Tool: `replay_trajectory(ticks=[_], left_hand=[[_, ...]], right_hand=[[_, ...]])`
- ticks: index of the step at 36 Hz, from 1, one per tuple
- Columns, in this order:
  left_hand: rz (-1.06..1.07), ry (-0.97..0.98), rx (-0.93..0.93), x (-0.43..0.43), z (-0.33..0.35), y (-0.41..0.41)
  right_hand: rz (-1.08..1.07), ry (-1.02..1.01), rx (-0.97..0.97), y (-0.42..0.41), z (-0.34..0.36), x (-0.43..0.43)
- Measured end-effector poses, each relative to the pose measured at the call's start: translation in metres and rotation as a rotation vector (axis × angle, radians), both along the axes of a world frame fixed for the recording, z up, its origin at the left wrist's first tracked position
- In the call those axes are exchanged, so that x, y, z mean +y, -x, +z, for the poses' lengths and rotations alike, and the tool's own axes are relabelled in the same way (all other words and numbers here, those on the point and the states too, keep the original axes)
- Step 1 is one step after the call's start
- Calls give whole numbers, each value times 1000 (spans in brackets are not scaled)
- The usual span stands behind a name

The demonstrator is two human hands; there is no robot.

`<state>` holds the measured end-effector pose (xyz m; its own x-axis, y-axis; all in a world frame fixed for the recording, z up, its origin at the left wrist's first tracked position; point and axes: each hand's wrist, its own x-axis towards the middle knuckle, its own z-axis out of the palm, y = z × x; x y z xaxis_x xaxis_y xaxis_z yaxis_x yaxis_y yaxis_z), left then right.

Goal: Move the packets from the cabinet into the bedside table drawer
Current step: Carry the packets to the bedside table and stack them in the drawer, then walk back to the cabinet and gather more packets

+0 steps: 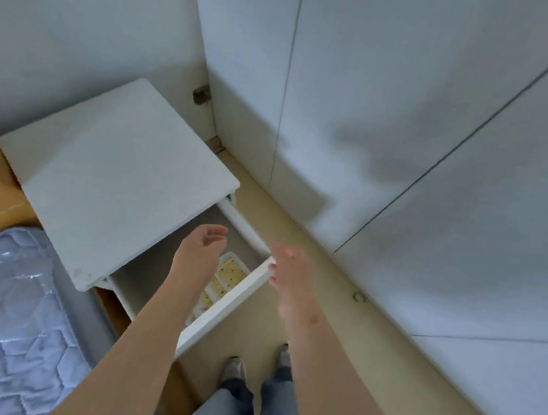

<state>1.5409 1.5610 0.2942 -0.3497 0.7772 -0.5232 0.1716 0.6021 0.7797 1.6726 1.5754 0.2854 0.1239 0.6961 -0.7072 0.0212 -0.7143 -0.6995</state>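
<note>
Packets (231, 270) sit half hidden under left hand (203, 247); right hand (289, 273) blurred; all fingers (219, 231) loose, empty.

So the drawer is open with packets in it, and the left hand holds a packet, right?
Not quite. The head view shows the left hand empty, fingers relaxed, over the open drawer; the packets do lie in it.

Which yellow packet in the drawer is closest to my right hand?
The farthest packet in the row, most visible near the right hand; the others sit partly hidden by the left forearm.
</note>
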Motion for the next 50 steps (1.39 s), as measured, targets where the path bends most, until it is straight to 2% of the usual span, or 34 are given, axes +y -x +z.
replay_trajectory(ticks=[6,12,17,23,31,39,50], left_hand=[[-299,-66,-62,-3,41,-105],[-614,-124,-149,-45,68,-260],[-891,-128,-207,-122,89,-393],[-1123,-54,-344,-234,107,-542],[-1445,23,-385,-361,126,-690],[-1713,63,-420,-464,120,-836],[-2067,21,-413,-594,133,-1046]], right_hand=[[-331,-124,57,-99,45,-48],[-716,-225,58,-230,77,-129],[-957,-271,37,-342,93,-231],[-1204,-290,-91,-468,107,-361],[-1588,-320,-135,-578,112,-497],[-1881,-299,-161,-681,102,-599],[-2164,-318,-229,-848,121,-709]])
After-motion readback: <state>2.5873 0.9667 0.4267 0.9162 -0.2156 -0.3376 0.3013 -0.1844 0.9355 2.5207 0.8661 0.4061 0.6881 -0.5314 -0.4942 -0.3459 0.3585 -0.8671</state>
